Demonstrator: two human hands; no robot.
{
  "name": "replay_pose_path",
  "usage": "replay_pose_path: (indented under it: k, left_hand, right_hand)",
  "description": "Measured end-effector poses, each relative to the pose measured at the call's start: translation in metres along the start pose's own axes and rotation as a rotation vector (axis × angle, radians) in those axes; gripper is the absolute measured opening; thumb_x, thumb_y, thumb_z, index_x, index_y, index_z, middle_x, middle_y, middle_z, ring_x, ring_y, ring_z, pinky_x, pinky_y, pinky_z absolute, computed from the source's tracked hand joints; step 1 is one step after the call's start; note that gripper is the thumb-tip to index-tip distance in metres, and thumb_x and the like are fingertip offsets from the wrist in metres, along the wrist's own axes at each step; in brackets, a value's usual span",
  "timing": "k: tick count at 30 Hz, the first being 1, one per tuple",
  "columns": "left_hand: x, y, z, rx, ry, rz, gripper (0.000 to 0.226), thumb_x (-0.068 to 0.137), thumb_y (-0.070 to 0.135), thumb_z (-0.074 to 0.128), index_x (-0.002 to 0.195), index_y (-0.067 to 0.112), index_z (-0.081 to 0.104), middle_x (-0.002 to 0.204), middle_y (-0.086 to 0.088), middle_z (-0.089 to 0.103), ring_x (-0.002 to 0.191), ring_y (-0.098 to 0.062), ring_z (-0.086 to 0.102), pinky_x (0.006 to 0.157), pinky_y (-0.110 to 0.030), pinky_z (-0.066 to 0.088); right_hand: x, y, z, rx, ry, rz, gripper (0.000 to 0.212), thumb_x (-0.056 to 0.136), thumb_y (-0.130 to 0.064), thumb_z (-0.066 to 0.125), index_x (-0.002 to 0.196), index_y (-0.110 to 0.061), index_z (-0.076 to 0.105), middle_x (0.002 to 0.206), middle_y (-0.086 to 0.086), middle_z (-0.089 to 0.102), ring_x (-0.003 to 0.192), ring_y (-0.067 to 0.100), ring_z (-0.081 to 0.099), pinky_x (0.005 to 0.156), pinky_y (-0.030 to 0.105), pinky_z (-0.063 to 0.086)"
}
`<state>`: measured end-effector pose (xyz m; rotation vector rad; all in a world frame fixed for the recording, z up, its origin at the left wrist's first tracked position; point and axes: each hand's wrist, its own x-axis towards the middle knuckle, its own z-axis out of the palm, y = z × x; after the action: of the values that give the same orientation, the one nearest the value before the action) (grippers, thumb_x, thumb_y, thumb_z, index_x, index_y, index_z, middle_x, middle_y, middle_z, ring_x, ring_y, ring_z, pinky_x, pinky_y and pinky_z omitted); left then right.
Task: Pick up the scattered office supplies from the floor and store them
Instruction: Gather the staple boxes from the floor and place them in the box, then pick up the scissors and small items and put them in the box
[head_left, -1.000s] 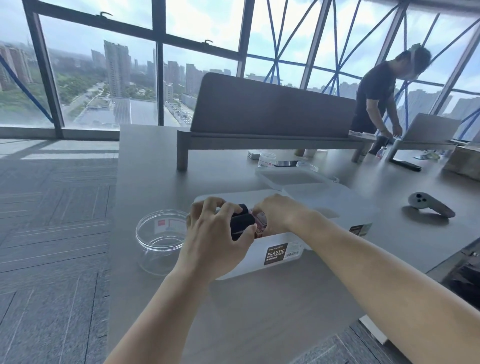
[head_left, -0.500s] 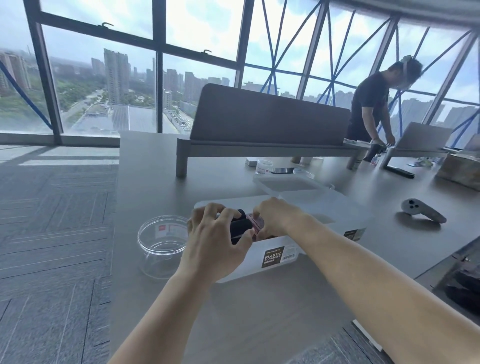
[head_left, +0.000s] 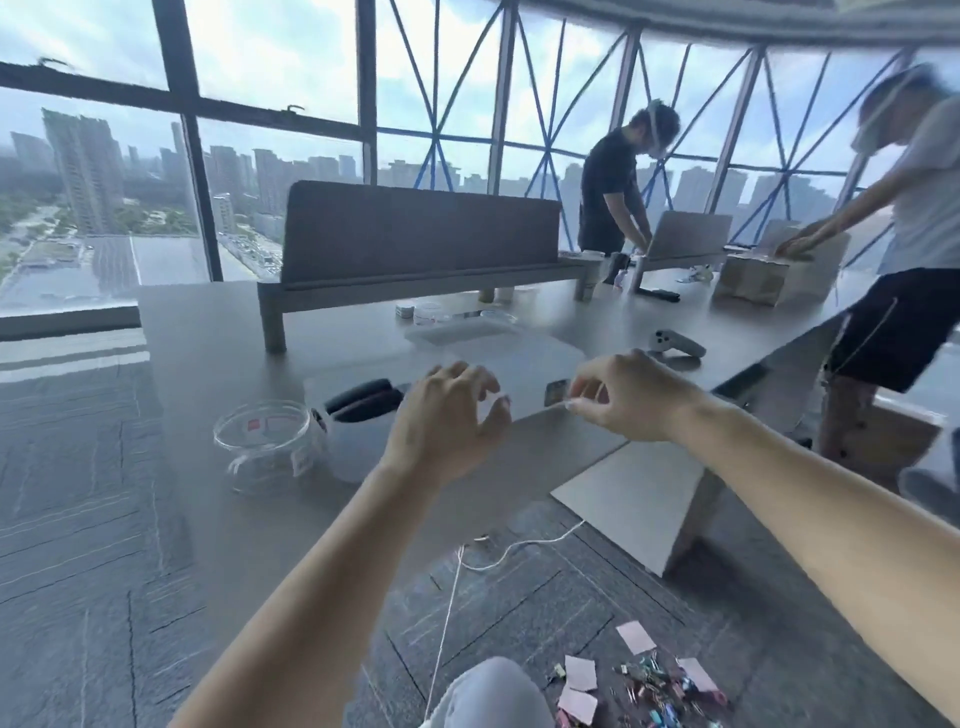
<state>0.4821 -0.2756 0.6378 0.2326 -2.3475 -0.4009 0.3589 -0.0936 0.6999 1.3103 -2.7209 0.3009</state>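
At a high-rise office's grey worktop (head_left: 208, 332), a person's left hand (head_left: 447, 415) hovers with fingers loosely curled and nothing in them, just beside a black stapler (head_left: 363, 397) lying in the near end of a white plastic storage box (head_left: 524, 364). The right hand (head_left: 628, 395) hangs over the box's other end, thumb and forefinger drawn close; blur makes it impossible to tell whether they pinch anything. A clear round jar (head_left: 265, 441) stands uncapped beside the box. Down on the carpeted floor (head_left: 78, 519), pink sticky notes (head_left: 581, 673) and a heap of coloured clips (head_left: 654, 686) await collection near a loose white cord (head_left: 519, 545). With the stapler apparently stowed, the job looks only partly done. The next reach would go best by crouching low, gathering the clips in a cupped palm rather than singly, stacking the notes flat so that none creases, and keeping clear of the cord. Two other people work at the far end of the worktop.
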Motion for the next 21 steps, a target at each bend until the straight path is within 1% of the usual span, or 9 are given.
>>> replay_pose_path:
  k: [2, 5, 7, 9, 12, 15, 18, 20, 21]
  left_hand:
    - [-0.011, 0.046, 0.017, -0.059, -0.126, 0.064, 0.02, 0.09, 0.034, 0.055, 0.098, 0.02, 0.068, 0.093, 0.004, 0.067, 0.082, -0.017, 0.063, 0.068, -0.029, 0.052]
    - [-0.035, 0.107, 0.061, -0.061, -0.386, 0.077, 0.019, 0.084, 0.042, 0.056, 0.094, 0.029, 0.066, 0.091, 0.004, 0.07, 0.079, -0.021, 0.066, 0.073, -0.034, 0.057]
    - [-0.058, 0.139, 0.1, -0.018, -0.548, 0.102, 0.019, 0.086, 0.044, 0.057, 0.094, 0.029, 0.066, 0.092, 0.002, 0.071, 0.079, -0.02, 0.066, 0.074, -0.033, 0.057]
    - [-0.085, 0.16, 0.138, 0.008, -0.671, 0.123, 0.017, 0.091, 0.039, 0.058, 0.097, 0.025, 0.066, 0.095, -0.001, 0.07, 0.081, -0.019, 0.066, 0.073, -0.034, 0.058]
    - [-0.123, 0.173, 0.187, 0.015, -0.873, 0.097, 0.021, 0.095, 0.034, 0.058, 0.103, 0.018, 0.068, 0.102, 0.0, 0.069, 0.086, -0.016, 0.065, 0.078, -0.031, 0.057]
    - [-0.142, 0.17, 0.23, 0.148, -1.039, 0.079, 0.027, 0.095, 0.034, 0.055, 0.102, 0.015, 0.072, 0.104, 0.0, 0.07, 0.092, -0.019, 0.066, 0.082, -0.032, 0.055]
    - [-0.15, 0.158, 0.274, 0.233, -1.136, 0.054, 0.029, 0.092, 0.033, 0.055, 0.097, 0.011, 0.073, 0.103, -0.006, 0.072, 0.096, -0.024, 0.067, 0.086, -0.036, 0.055]
    - [-0.154, 0.15, 0.303, 0.258, -1.208, 0.045, 0.029, 0.094, 0.031, 0.054, 0.102, 0.009, 0.071, 0.108, -0.008, 0.07, 0.099, -0.025, 0.065, 0.09, -0.036, 0.053]
    - [-0.155, 0.145, 0.319, 0.26, -1.241, 0.038, 0.029, 0.095, 0.031, 0.054, 0.106, 0.009, 0.07, 0.111, -0.008, 0.069, 0.101, -0.025, 0.064, 0.092, -0.036, 0.052]
  right_hand:
    - [-0.058, 0.026, 0.004, 0.002, -0.02, 0.084, 0.017, 0.095, -0.033, 0.06, 0.101, -0.02, 0.07, 0.094, -0.003, 0.069, 0.087, 0.013, 0.064, 0.079, 0.028, 0.052]
    - [-0.14, 0.064, 0.028, -0.036, -0.08, 0.229, 0.023, 0.096, -0.037, 0.057, 0.109, -0.021, 0.068, 0.102, -0.003, 0.067, 0.094, 0.016, 0.062, 0.086, 0.033, 0.051]
    - [-0.187, 0.089, 0.053, -0.049, -0.142, 0.308, 0.024, 0.095, -0.035, 0.057, 0.111, -0.021, 0.068, 0.107, 0.0, 0.066, 0.098, 0.021, 0.062, 0.083, 0.031, 0.048]
    - [-0.223, 0.113, 0.081, -0.051, -0.21, 0.37, 0.024, 0.095, -0.034, 0.057, 0.111, -0.02, 0.069, 0.112, 0.003, 0.067, 0.1, 0.026, 0.063, 0.08, 0.031, 0.048]
    - [-0.258, 0.147, 0.122, -0.021, -0.309, 0.448, 0.022, 0.094, -0.031, 0.059, 0.109, -0.019, 0.07, 0.113, 0.008, 0.067, 0.097, 0.029, 0.065, 0.078, 0.033, 0.051]
    - [-0.268, 0.182, 0.165, 0.009, -0.367, 0.501, 0.022, 0.093, -0.029, 0.056, 0.104, -0.016, 0.07, 0.112, 0.01, 0.066, 0.094, 0.032, 0.066, 0.082, 0.039, 0.055]
    - [-0.265, 0.215, 0.208, 0.051, -0.408, 0.545, 0.022, 0.092, -0.025, 0.055, 0.105, -0.013, 0.068, 0.11, 0.012, 0.064, 0.09, 0.033, 0.065, 0.077, 0.039, 0.054]
    - [-0.26, 0.234, 0.234, 0.081, -0.438, 0.57, 0.018, 0.093, -0.023, 0.054, 0.102, -0.011, 0.064, 0.105, 0.011, 0.064, 0.086, 0.031, 0.063, 0.073, 0.037, 0.052]
    - [-0.257, 0.244, 0.247, 0.101, -0.449, 0.581, 0.017, 0.094, -0.023, 0.053, 0.1, -0.011, 0.063, 0.103, 0.009, 0.063, 0.085, 0.03, 0.062, 0.074, 0.038, 0.053]
